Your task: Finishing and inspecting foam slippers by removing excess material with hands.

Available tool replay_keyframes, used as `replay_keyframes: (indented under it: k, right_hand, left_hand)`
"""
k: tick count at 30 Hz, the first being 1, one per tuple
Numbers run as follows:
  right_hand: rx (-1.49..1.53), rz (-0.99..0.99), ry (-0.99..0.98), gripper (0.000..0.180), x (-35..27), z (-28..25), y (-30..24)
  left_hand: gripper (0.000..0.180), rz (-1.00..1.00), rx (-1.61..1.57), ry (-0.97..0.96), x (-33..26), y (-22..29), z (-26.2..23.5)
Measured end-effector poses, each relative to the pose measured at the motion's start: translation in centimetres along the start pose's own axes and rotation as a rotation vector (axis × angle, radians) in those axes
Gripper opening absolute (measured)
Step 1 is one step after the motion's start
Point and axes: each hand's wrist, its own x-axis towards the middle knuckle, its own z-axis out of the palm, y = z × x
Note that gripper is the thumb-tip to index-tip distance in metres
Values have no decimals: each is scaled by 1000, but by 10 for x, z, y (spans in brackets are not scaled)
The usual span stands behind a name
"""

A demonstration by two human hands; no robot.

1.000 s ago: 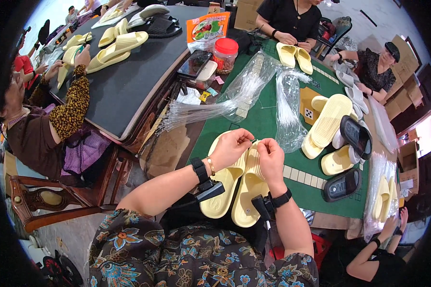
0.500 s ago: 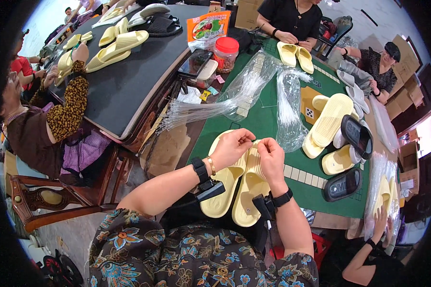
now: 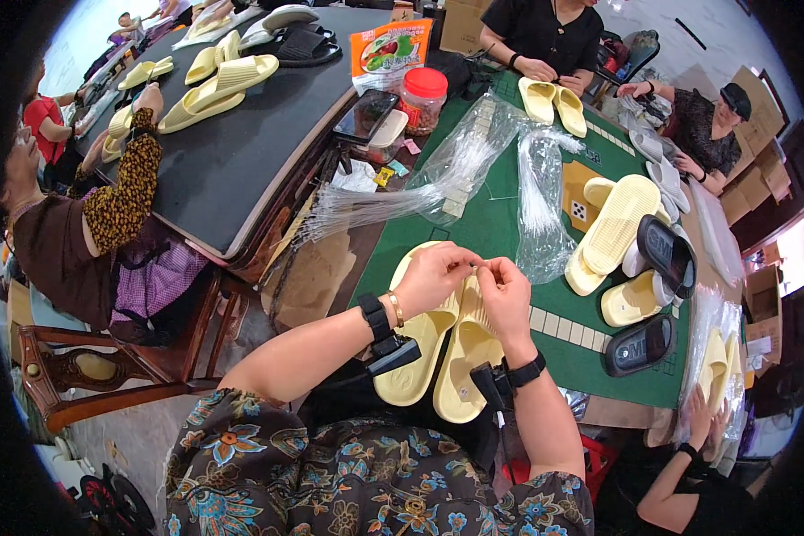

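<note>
A pair of pale yellow slippers, a left slipper (image 3: 404, 377) and a right slipper (image 3: 460, 386), lies side by side at the near edge of the green table, toes pointing away from me. Over their ribbed straps, my left hand (image 3: 433, 279) and my right hand (image 3: 506, 297) meet with fingertips pinched. Whatever they hold between them is too small to make out. Just beyond lie two clear bags of thin, whitish plastic strands, a left bag (image 3: 473, 165) and a right bag (image 3: 543, 237).
Yellow slippers (image 3: 623, 223) and black slippers (image 3: 640, 346) lie at right on the green table (image 3: 402, 268). A red-lidded jar (image 3: 422, 100) stands at the back left. Co-workers sit around, some handling slippers. A wooden chair (image 3: 89, 366) and dark table (image 3: 241, 134) are at left.
My pinched fingertips have drawn slightly closer together above the straps; the slippers beneath stay put. At far left and right, co-workers have shifted their arms and posture.
</note>
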Motion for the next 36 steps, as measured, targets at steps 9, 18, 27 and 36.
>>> replay_keyframes:
  k: [9,18,27,36]
  right_hand:
    - [21,-61,-20,12,1,-1,7]
    - [-74,-72,-109,10,4,-6,7]
    - [-173,-128,-174,11,7,-9,1]
    - [-144,-81,-184,11,6,-7,2]
  left_hand:
    - [25,-62,-101,23,-3,5,2]
    - [21,-86,-139,8,-3,5,2]
    - [19,-130,-173,-23,-3,0,3]
    - [17,-135,-151,11,-2,1,5]
